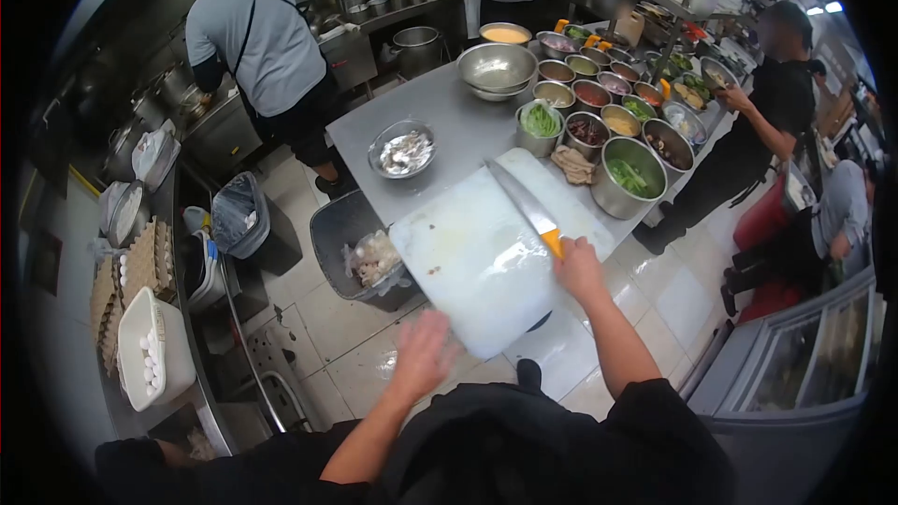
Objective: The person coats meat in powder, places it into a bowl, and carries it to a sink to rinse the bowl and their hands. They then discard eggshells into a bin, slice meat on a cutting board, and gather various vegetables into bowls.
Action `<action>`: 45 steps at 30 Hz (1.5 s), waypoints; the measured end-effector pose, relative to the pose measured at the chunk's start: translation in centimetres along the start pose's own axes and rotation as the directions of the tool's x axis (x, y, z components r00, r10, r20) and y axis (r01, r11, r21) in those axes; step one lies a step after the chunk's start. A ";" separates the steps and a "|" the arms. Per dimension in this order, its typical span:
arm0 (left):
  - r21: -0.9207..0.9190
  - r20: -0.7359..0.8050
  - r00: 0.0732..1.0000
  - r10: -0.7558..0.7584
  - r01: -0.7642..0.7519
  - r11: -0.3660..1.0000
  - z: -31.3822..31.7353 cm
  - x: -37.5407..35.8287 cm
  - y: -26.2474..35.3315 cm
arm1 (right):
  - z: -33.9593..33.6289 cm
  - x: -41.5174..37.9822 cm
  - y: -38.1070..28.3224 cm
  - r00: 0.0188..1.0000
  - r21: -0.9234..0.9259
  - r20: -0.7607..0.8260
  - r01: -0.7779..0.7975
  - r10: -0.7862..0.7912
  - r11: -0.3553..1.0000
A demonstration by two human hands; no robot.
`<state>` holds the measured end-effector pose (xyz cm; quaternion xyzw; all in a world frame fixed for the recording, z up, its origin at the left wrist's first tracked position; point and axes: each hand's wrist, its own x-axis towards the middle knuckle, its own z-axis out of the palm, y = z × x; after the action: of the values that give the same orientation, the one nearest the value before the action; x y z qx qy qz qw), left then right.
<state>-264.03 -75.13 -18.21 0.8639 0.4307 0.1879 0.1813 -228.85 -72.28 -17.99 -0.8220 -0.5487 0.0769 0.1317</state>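
My right hand (579, 266) is closed round the yellow handle of a large knife (524, 197), whose blade lies over the white cutting board (477, 257) and points toward its far edge. Near the board's lower left edge is my left hand (426, 355), blurred by motion, its fingers smeared. A few small scraps and wet patches mark the board. Just past its upper left side sits a steel bowl (402, 149) with silvery-white pieces in it. A folded brown cloth (572, 165) rests by the board's far right side.
Bowls and pots of cut vegetables and sauces, among them a pot of green pieces (629, 176), crowd the steel table (360, 122). A waste bin (341, 248) stands left of the board. Egg trays (147, 262) are far left. Several other people stand around.
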 end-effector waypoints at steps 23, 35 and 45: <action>-0.185 0.671 0.330 -0.664 0.942 0.280 -3.4 6.7 9.5 | -2.5 20.5 4.0 0.998 0.227 -0.040 -0.035 0.045 0.973; -0.572 0.228 0.575 -0.786 0.732 0.370 -11.0 -5.2 -8.3 | -0.6 7.5 -0.6 0.985 0.008 -0.149 0.085 -0.083 0.996; -0.776 0.066 0.520 -0.852 0.563 0.284 -11.4 -6.5 -13.1 | 13.0 5.7 -21.6 0.933 0.180 0.003 0.355 -0.361 0.918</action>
<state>-282.05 -71.31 -15.65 0.3727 0.6879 0.3919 0.4841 -249.19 -57.47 -23.82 -0.6914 -0.6830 0.1148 0.2057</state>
